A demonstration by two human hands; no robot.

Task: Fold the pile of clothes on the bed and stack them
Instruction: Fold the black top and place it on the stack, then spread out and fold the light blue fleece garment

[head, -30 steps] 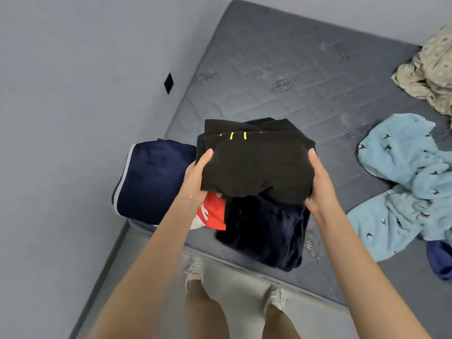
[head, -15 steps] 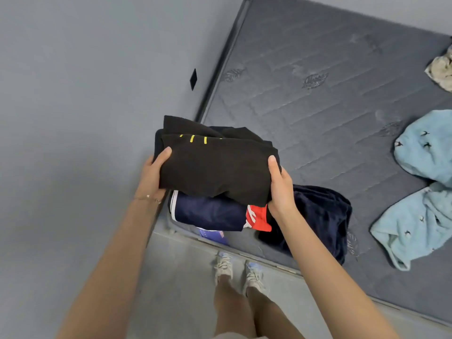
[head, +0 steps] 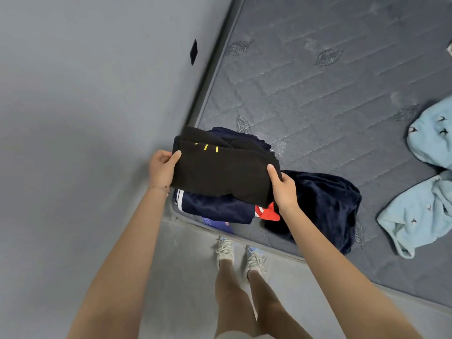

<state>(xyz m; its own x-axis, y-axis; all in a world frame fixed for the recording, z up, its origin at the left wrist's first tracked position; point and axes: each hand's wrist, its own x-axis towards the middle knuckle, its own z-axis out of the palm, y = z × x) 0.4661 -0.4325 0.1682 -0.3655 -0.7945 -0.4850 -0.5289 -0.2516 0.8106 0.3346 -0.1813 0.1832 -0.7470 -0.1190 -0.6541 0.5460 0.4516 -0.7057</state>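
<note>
Grey wall [head: 85, 94] fills the left side, with a small black square [head: 193, 51] stuck on it. A grey quilted mattress [head: 318, 94] fills the right side.

Both hands hold a folded black garment [head: 220, 174] that has little yellow marks near its top edge. The left hand [head: 162, 170] grips its left edge, with the thumb on top and the fingers curled under. The right hand [head: 283, 189] grips its right edge the same way, thumb on top.

The black garment is over the near left corner of the mattress, by the wall. Right under it lies a folded navy garment [head: 217, 209] with white stripes on its left end. I cannot tell if the two are touching. A red and white patch [head: 266, 212] peeks out beside the right wrist.

Just to the right lies a fuzzy dark blue garment [head: 325, 204], bunched up near the mattress edge. Far to the right lies a crumpled light blue garment [head: 420, 216] with tiny dark shapes on it.

Below, the person's pale shoes [head: 226, 248] stand on the grey floor [head: 190, 253] next to the mattress.
</note>
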